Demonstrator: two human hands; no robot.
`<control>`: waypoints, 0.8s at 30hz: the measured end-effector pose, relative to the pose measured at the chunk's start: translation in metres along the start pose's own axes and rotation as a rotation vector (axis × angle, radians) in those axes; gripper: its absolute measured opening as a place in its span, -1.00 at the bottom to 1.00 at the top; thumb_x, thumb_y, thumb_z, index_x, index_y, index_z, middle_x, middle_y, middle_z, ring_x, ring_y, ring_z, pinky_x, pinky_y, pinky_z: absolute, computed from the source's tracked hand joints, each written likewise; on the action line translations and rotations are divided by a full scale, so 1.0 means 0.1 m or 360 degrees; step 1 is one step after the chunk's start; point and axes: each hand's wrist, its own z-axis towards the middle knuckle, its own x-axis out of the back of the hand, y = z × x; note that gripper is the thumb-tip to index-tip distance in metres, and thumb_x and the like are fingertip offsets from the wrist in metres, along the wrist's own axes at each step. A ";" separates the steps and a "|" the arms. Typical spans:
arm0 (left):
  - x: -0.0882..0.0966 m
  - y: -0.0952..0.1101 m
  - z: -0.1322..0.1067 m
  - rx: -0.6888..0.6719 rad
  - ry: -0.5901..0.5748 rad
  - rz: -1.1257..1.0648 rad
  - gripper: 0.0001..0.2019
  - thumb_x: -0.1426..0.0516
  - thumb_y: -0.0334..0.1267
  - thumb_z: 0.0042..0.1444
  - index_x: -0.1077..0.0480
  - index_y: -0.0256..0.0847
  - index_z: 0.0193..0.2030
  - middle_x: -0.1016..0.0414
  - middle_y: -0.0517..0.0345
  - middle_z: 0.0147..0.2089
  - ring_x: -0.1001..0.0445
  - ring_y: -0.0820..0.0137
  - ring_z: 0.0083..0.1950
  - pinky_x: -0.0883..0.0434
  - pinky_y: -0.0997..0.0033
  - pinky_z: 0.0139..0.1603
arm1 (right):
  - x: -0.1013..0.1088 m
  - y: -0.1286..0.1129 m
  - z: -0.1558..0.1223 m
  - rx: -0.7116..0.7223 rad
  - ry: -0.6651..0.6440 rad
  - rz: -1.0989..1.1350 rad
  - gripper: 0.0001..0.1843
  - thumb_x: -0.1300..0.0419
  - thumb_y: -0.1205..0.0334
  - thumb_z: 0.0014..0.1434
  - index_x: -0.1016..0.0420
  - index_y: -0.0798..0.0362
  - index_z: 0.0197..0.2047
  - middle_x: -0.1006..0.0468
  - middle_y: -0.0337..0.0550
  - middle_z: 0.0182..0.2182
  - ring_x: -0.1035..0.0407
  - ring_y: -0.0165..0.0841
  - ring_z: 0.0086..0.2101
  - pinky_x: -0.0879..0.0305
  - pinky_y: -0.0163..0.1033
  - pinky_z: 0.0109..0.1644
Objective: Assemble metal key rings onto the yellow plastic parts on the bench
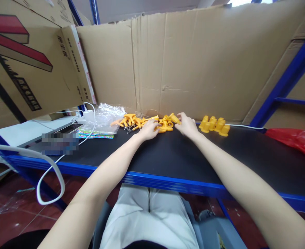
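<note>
A pile of yellow plastic parts lies on the black tabletop in front of me: T-shaped handles with metal screw ends (130, 119) to the left, and hollow cup-shaped pieces (170, 124) to the right. My left hand (149, 130) rests at the middle of this pile with its fingers curled; what they close on is hidden. Between the fingers and thumb of my right hand (187, 125) is a tilted yellow plastic cup (175, 118), at the pile's right edge. Further right, several matching yellow cups (214, 125) stand in a close group, wide rim down.
Clear plastic bags (107, 117) and a white charger with cable (89, 116) lie at the left, near a pixelated object (60, 142). A red plastic bag (294, 140) lies far right. Tall cardboard (194, 65) walls the back; a blue metal edge (168, 181) runs along the front.
</note>
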 end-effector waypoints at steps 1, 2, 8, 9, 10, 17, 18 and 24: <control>0.02 0.03 0.00 -0.0048 0.0070 -0.0032 -0.71 0.02 -0.26 0.16 -0.39 -0.23 -0.03 -0.34 -0.01 0.09 -0.23 0.30 0.18 -0.16 0.26 0.22 | 0.01 -0.02 0.00 0.0049 0.0109 0.0112 -0.56 -0.12 0.33 -0.02 -0.26 0.06 -0.02 -0.51 -0.03 -0.16 -0.37 -0.18 -0.13 -0.19 -0.04 -0.01; 0.04 0.07 0.00 -0.0086 0.0128 -0.0063 -0.70 0.03 -0.25 0.17 -0.38 -0.23 -0.02 -0.35 -0.01 0.08 -0.23 0.31 0.18 -0.15 0.28 0.23 | 0.02 -0.05 0.00 0.0099 0.0201 0.0257 -0.58 -0.12 0.33 -0.01 -0.26 0.05 -0.02 -0.51 -0.05 -0.16 -0.38 -0.21 -0.14 -0.19 -0.05 0.00; 0.17 0.26 -0.05 0.0008 0.0202 -0.0191 -0.55 0.06 -0.02 0.19 -0.25 -0.21 0.14 -0.39 -0.01 0.07 -0.32 0.27 0.11 -0.24 0.26 0.13 | 0.02 -0.31 -0.03 0.0255 0.0271 0.1415 -0.51 -0.15 0.25 -0.01 -0.18 0.01 0.02 -0.49 -0.11 -0.21 -0.41 -0.33 -0.20 -0.32 -0.17 -0.10; 0.18 0.26 -0.05 0.0058 0.0167 -0.0209 -0.53 0.06 0.02 0.18 -0.26 -0.20 0.13 -0.43 0.01 0.01 -0.37 0.27 0.04 -0.28 0.27 0.07 | 0.02 -0.35 -0.04 0.0243 0.0234 0.1566 -0.48 -0.17 0.22 -0.02 -0.15 -0.02 0.04 -0.48 -0.13 -0.21 -0.41 -0.33 -0.20 -0.34 -0.18 -0.13; 0.19 0.26 -0.05 0.0104 0.0135 -0.0226 -0.51 0.07 0.06 0.17 -0.27 -0.18 0.12 -0.47 0.03 -0.08 -0.41 0.27 -0.03 -0.32 0.28 0.00 | 0.03 -0.39 -0.06 0.0223 0.0201 0.1693 -0.45 -0.19 0.19 -0.02 -0.13 -0.06 0.05 -0.46 -0.14 -0.20 -0.41 -0.33 -0.20 -0.36 -0.19 -0.16; 0.22 0.25 -0.05 0.0134 0.0124 -0.0469 -0.42 0.06 0.15 0.12 -0.20 -0.17 0.18 -0.48 0.11 -0.31 -0.44 0.37 -0.28 -0.35 0.37 -0.20 | 0.07 -0.45 -0.10 0.0063 0.0092 0.2160 -0.53 -0.24 0.17 -0.10 -0.14 -0.09 -0.12 -0.36 -0.22 -0.14 -0.43 -0.36 -0.19 -0.32 -0.42 -0.46; 0.23 0.27 -0.05 0.0111 0.0118 -0.0501 -0.40 0.03 0.15 0.11 -0.19 -0.18 0.19 -0.48 0.11 -0.31 -0.44 0.38 -0.29 -0.35 0.38 -0.22 | 0.07 -0.45 -0.11 0.0036 0.0086 0.2196 -0.55 -0.24 0.19 -0.11 -0.14 -0.08 -0.16 -0.35 -0.23 -0.15 -0.43 -0.37 -0.18 -0.31 -0.44 -0.47; 0.27 0.36 -0.05 0.0137 0.0180 -0.0222 -0.46 -0.11 0.05 0.00 -0.25 -0.17 0.09 -0.50 0.09 -0.25 -0.46 0.32 -0.24 -0.35 0.38 -0.22 | 0.04 -0.51 -0.14 -0.0045 0.0002 0.2236 -0.63 -0.28 0.22 -0.14 -0.19 -0.02 -0.29 -0.40 -0.27 -0.27 -0.43 -0.37 -0.19 -0.35 -0.41 -0.40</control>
